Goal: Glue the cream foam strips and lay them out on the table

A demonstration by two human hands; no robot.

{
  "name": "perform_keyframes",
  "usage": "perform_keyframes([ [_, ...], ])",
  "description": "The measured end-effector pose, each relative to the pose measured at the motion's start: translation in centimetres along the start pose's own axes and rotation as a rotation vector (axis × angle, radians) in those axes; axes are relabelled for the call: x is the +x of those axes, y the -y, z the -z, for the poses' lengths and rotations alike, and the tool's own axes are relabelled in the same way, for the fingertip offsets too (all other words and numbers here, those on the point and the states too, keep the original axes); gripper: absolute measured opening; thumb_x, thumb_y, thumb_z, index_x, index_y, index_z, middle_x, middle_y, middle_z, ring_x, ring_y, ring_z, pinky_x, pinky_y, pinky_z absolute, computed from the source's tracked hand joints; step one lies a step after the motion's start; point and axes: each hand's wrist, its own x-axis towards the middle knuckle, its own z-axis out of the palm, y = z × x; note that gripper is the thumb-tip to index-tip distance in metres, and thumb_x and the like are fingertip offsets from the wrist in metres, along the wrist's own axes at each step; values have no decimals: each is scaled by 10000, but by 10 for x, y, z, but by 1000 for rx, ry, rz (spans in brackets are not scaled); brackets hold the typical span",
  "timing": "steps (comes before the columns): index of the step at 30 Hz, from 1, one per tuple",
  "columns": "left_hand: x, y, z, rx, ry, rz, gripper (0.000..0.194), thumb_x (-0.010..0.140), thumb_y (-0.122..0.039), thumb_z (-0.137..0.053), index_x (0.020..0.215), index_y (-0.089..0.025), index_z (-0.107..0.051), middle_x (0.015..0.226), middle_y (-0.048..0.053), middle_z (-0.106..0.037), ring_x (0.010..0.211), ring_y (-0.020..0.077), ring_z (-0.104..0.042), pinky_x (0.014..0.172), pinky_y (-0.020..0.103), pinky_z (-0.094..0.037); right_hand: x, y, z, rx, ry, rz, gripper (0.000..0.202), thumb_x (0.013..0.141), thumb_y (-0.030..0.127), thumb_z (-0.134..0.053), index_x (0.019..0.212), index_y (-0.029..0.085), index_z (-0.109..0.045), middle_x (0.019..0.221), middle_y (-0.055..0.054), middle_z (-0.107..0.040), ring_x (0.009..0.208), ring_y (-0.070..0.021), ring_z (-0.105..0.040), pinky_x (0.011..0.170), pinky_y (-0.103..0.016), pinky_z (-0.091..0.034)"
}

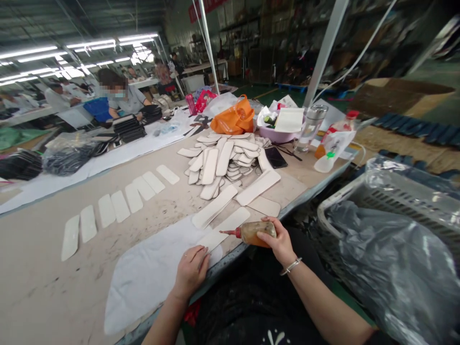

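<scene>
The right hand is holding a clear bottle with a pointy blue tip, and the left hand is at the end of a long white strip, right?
Almost! The head view shows the pointy tip is red, not blue. The right hand does hold the clear bottle; the left hand is at the end of the long white strip.

The bottle (253,232) is see-through and somewhat grimy, part-filled with amber liquid that sits along its lower side, and it is held nearly level in the right hand (271,233). Its slim red nozzle (230,232) points left, with the tip over the strip (232,221). That strip, long, off-white and round-cornered, lies flat and slantwise near the counter's (143,218) edge, its nearer end at the left hand (194,264).
</scene>
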Motion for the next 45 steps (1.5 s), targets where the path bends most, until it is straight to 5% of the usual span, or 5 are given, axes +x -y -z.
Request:
perform_keyframes([
  [6,-12,21,14,-91,126,10,215,827,-141,-547,1025,-184,-620,1016,82,-622,976,198,-559,884,374,-498,-14,-6,-24,-244,86,162,396,702,353,-707,1022,216,-520,995,-58,-583,882,-212,-581,801,-364,-494],
  [15,-18,26,8,-143,162,-12,207,844,-138,-534,1023,-183,-628,985,70,-638,920,182,-564,857,362,-504,-24,-1,-65,-489,273,401,381,727,300,-688,1052,221,-507,948,-61,-581,895,-219,-560,805,-364,-479],
  [20,-16,24,9,-136,167,-13,192,849,-139,-525,1006,-177,-629,976,73,-636,925,183,-559,852,358,-503,-28,-1,-74,-534,347,381,371,717,279,-694,1040,219,-520,918,-56,-570,865,-211,-554,775,-345,-480],
  [38,-15,27,6,-133,109,-52,182,831,-153,-555,984,-186,-649,966,72,-647,904,176,-594,844,336,-512,3,6,-1,-844,-92,406,315,778,301,-604,1061,211,-498,950,-80,-542,885,-238,-533,809,-405,-480],
  [45,-15,27,7,-121,108,-58,173,836,-148,-548,974,-182,-646,963,69,-653,896,171,-588,846,338,-508,7,5,1,-883,-156,453,318,779,321,-615,1054,208,-502,964,-93,-544,899,-250,-540,804,-411,-486],
])
